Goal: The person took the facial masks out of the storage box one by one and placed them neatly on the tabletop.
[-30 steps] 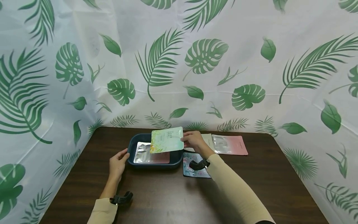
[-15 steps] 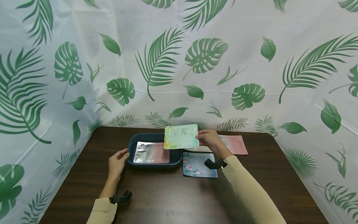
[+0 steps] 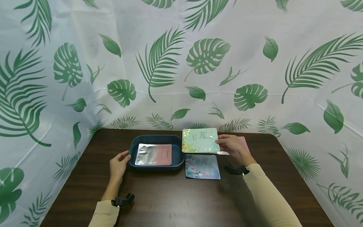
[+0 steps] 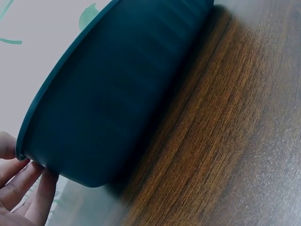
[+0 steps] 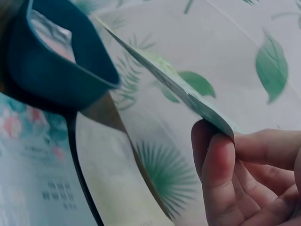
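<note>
My right hand (image 3: 231,145) pinches the right edge of a green sachet with a floral print, a sheet mask packet (image 3: 200,140), between thumb and fingers. In the right wrist view the green packet (image 5: 174,84) is seen nearly edge-on, raised above a cream packet (image 5: 113,165). At the left end of a dark blue plastic basin (image 3: 178,164), my left hand (image 3: 118,165) grips the rim, thumb above and fingers under it in the left wrist view. Inside the basin lies a silver and pink packet (image 3: 158,155).
A blue floral packet (image 3: 203,167) lies on the brown table (image 3: 175,198), right of the basin. Partly hidden behind my right hand is another pink packet (image 3: 244,144). A leaf-printed cloth (image 3: 210,104) hangs along the table's back edge.
My right hand has carried the green packet rightward, from over the basin to over the cream packet beside it. My left hand has stayed at the basin's rim.
</note>
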Action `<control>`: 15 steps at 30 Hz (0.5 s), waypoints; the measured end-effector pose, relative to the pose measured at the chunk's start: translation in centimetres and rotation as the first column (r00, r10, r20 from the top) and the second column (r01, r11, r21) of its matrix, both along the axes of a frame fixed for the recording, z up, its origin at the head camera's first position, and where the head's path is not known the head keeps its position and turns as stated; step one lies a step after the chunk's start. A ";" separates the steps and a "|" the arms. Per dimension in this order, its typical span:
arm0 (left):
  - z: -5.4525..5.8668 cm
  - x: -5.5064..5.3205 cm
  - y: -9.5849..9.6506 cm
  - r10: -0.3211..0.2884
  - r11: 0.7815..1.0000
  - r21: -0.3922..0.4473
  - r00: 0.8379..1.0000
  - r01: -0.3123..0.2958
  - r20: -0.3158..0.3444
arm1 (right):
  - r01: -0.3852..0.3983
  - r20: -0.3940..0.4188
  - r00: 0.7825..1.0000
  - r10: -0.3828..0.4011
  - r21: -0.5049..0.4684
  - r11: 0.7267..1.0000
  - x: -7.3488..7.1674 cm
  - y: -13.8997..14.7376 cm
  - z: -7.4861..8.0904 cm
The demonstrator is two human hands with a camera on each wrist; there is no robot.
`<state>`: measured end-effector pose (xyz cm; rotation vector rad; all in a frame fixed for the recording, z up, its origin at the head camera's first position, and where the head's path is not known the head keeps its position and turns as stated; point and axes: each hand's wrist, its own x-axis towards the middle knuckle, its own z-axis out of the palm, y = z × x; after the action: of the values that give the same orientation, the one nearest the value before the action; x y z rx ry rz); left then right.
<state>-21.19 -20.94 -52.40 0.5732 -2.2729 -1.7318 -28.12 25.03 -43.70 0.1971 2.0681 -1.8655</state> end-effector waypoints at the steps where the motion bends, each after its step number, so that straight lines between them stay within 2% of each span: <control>1: 0.0 0.0 0.0 0.004 1.000 -0.002 1.000 -0.004 0.001 | 0.001 -0.001 1.000 -0.001 -0.009 1.000 0.1 0.5 0.1; 9: 0.0 0.0 0.0 0.006 1.000 -0.012 1.000 -0.006 0.003 | -0.033 -0.036 0.999 0.033 -0.005 0.999 1.0 3.9 -0.1; 15: 0.0 0.0 0.1 -0.001 1.000 -0.006 1.000 0.001 0.003 | 0.037 0.016 0.999 -0.037 0.021 0.999 2.1 5.7 -0.4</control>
<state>-21.15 -20.89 -52.39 0.5733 -2.2801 -1.7251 -26.06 30.76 -44.12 0.2569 2.0869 -1.8578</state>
